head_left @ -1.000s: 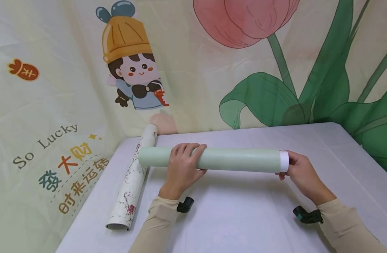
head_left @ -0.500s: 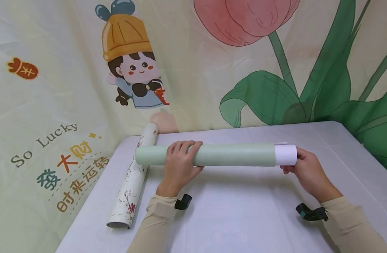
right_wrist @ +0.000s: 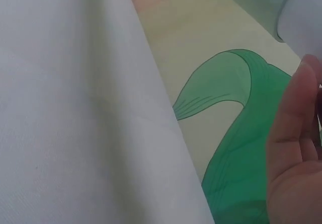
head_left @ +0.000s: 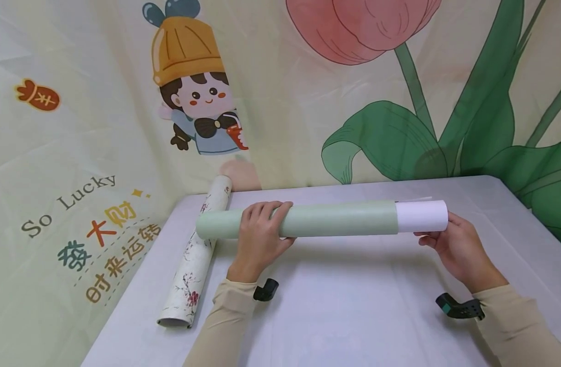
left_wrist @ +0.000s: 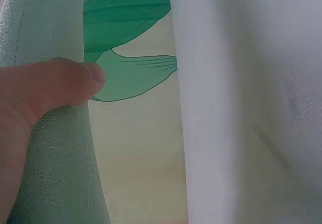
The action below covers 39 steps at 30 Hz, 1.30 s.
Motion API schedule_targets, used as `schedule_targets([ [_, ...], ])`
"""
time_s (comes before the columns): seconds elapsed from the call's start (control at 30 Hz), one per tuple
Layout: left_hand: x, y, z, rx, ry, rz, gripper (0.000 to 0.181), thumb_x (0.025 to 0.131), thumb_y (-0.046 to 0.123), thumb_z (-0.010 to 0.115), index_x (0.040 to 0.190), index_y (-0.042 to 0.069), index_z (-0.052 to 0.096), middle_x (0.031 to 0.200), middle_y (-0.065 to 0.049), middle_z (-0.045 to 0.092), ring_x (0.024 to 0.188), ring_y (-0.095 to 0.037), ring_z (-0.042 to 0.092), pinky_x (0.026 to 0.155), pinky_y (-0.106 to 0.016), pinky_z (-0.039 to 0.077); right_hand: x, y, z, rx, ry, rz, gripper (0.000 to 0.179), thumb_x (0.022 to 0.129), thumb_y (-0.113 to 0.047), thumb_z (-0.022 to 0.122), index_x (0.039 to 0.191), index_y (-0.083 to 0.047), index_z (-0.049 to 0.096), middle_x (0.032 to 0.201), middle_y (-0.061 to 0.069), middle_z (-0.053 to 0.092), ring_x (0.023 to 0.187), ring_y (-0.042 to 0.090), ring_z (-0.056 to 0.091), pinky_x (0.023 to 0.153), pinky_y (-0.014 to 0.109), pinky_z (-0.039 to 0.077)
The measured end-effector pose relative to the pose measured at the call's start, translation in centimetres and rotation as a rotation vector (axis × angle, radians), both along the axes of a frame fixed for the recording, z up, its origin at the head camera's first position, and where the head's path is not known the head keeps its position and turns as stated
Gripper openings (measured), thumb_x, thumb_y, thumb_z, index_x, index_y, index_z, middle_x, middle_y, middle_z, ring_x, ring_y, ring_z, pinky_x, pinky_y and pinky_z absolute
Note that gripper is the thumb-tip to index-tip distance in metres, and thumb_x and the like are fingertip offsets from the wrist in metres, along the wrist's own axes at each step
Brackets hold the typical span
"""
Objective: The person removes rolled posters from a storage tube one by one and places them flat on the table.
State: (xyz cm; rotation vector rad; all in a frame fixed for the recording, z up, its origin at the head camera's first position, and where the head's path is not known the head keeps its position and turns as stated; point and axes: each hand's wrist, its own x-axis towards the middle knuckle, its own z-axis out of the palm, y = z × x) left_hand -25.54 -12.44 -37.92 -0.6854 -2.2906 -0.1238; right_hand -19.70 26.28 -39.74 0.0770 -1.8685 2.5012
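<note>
My left hand [head_left: 261, 237] grips a pale green roll [head_left: 340, 219] near its left part, fingers over the top and thumb along the near side. In the left wrist view the roll [left_wrist: 60, 153] has a finely creased surface, with my thumb across it. A white paper roll [head_left: 420, 216] sticks out of its right end, and a thin edge shows above it. My right hand [head_left: 459, 250] pinches the white roll's outer end; its far fingers are partly hidden. In the right wrist view the white roll [right_wrist: 304, 22] meets my right thumb. Both rolls are held above the table, nearly level.
A white roll with a floral print [head_left: 184, 280] lies slanted on the left of the white-covered table [head_left: 345, 306], partly behind the green roll's left end. A printed cloth backdrop [head_left: 280, 127] hangs along the table's back and left sides.
My right hand has moved to the right and slightly up, drawing more of the white paper roll out of the green roll. My left hand keeps its hold, shifting only slightly.
</note>
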Motion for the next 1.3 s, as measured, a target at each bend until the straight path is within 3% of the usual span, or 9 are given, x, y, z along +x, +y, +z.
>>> schedule_targets([
  [0.1,0.0,0.0,0.0,0.003,-0.001,0.003,0.068,0.063,0.044,0.078,0.123,0.021,0.056,0.112,-0.001,0.059,0.103,-0.024,0.052,0.094,-0.043,0.035,-0.2,0.1,-0.2,-0.08,0.028,0.036,0.052,0.096,-0.038,0.047,0.137,-0.007,0.036,0.121,0.007,0.049,0.089,0.022,0.061,0.076,0.032,0.052],
  [0.27,0.0,0.0,0.0,0.006,0.005,0.019,0.068,0.062,0.045,0.077,0.123,0.021,0.056,0.111,-0.002,0.059,0.103,-0.025,0.053,0.093,-0.044,0.036,-0.4,-0.1,-0.9,-0.362,0.075,0.137,0.049,0.1,-0.041,0.031,0.138,-0.01,0.032,0.12,0.01,0.056,0.094,0.029,0.062,0.077,0.037,0.053],
  [0.33,0.0,-0.1,0.0,0.006,0.008,0.029,0.069,0.063,0.045,0.077,0.123,0.021,0.055,0.11,-0.003,0.059,0.102,-0.025,0.053,0.093,-0.044,0.037,-0.4,-0.4,-1.3,-0.425,0.067,0.15,0.048,0.1,-0.041,0.03,0.136,-0.01,0.033,0.116,0.012,0.06,0.095,0.031,0.063,0.077,0.038,0.053],
  [0.43,0.0,-0.1,0.0,0.005,0.007,0.043,0.069,0.063,0.045,0.077,0.123,0.021,0.055,0.11,-0.004,0.059,0.102,-0.026,0.053,0.092,-0.045,0.037,-0.4,-0.9,-1.6,-0.415,0.047,0.15,0.041,0.101,-0.036,0.03,0.131,-0.008,0.036,0.111,0.014,0.062,0.096,0.032,0.063,0.077,0.039,0.053],
  [0.53,0.1,-0.1,0.0,0.006,0.003,0.053,0.07,0.063,0.046,0.077,0.124,0.02,0.055,0.11,-0.004,0.059,0.103,-0.026,0.053,0.092,-0.045,0.038,-0.3,-1.6,-1.7,-0.304,0.049,0.148,0.032,0.102,-0.024,0.03,0.127,-0.006,0.04,0.112,0.013,0.062,0.097,0.031,0.063,0.077,0.037,0.053],
  [0.67,0.2,0.1,0.1,0.008,-0.007,0.056,0.07,0.063,0.046,0.078,0.124,0.021,0.055,0.11,-0.004,0.06,0.103,-0.026,0.053,0.092,-0.045,0.038,-0.1,-2.4,-1.4,-0.173,0.103,0.18,0.029,0.1,-0.011,0.032,0.127,-0.004,0.04,0.116,0.014,0.059,0.104,0.032,0.06,0.078,0.038,0.053],
  [0.73,0.3,0.3,0.1,0.006,-0.015,0.053,0.069,0.064,0.046,0.077,0.123,0.021,0.054,0.11,-0.003,0.059,0.102,-0.025,0.052,0.092,-0.044,0.037,-0.1,-2.8,-1.3,-0.156,0.139,0.209,0.032,0.099,-0.009,0.034,0.131,-0.005,0.037,0.118,0.014,0.058,0.11,0.035,0.056,0.081,0.041,0.051],
  [0.93,0.5,0.9,0.1,-0.001,-0.04,0.048,0.069,0.063,0.046,0.078,0.123,0.022,0.054,0.11,-0.002,0.059,0.103,-0.023,0.051,0.092,-0.044,0.037,0.0,-3.6,-0.9,-0.209,0.23,0.286,0.037,0.1,-0.007,0.031,0.136,-0.006,0.029,0.127,0.014,0.05,0.12,0.038,0.047,0.092,0.048,0.044],
  [1.3,0.4,0.9,-0.2,-0.005,-0.029,0.05,0.07,0.063,0.047,0.078,0.123,0.02,0.055,0.11,-0.003,0.06,0.103,-0.023,0.054,0.092,-0.044,0.038,-0.4,-2.8,-0.7,-0.339,0.244,0.226,0.031,0.1,-0.009,0.033,0.131,-0.007,0.03,0.122,0.01,0.051,0.106,0.03,0.058,0.09,0.049,0.044],
])
